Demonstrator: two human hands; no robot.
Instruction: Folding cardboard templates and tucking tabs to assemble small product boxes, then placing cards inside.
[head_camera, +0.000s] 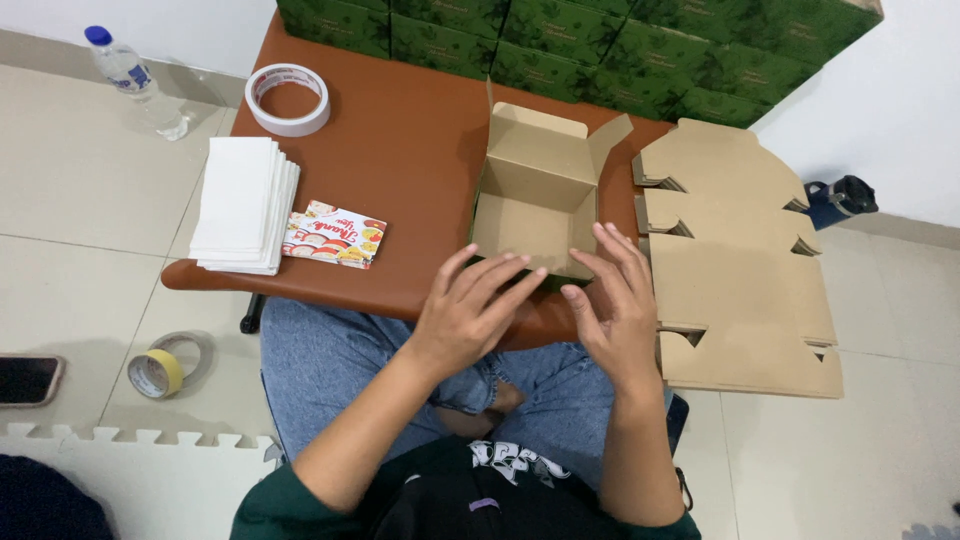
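An open cardboard box (538, 190), brown inside and green outside, stands on the low brown table (400, 150) with its lid flaps up. My left hand (470, 310) rests with spread fingers on the box's near edge. My right hand (615, 300) is beside it, fingers apart, touching the near right corner of the box. Neither hand grips anything. A stack of flat unfolded cardboard blanks (740, 270) lies just right of the box.
Green finished boxes (600, 40) are stacked at the back of the table. A white stack of paper sheets (242, 205), colourful cards (335, 235) and a white tape roll (288, 98) lie on the left. On the floor are a water bottle (135, 80), yellow tape (160, 370), a phone (28, 380) and a dark bottle (838, 200).
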